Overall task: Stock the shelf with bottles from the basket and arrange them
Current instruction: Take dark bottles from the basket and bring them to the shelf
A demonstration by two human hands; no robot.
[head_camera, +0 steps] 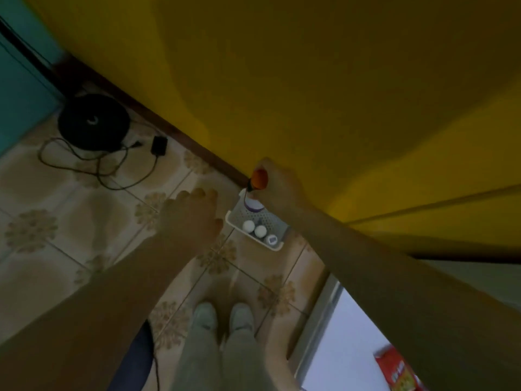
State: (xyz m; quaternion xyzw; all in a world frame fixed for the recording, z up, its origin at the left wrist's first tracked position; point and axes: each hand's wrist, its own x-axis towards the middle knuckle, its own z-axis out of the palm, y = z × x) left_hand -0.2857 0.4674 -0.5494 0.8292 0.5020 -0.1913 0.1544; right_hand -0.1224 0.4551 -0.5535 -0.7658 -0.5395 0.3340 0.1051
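Directly below, the right hand curls its fingers round the orange cap of a bottle. The bottle's long axis is roughly upright, with the cap towards the camera and the white, purple-banded body pointing down at the far end of the white basket on the tiled floor. Three more bottles stand at the basket's near end, caps up. The left hand hovers just left of the basket, fingers relaxed and holding nothing.
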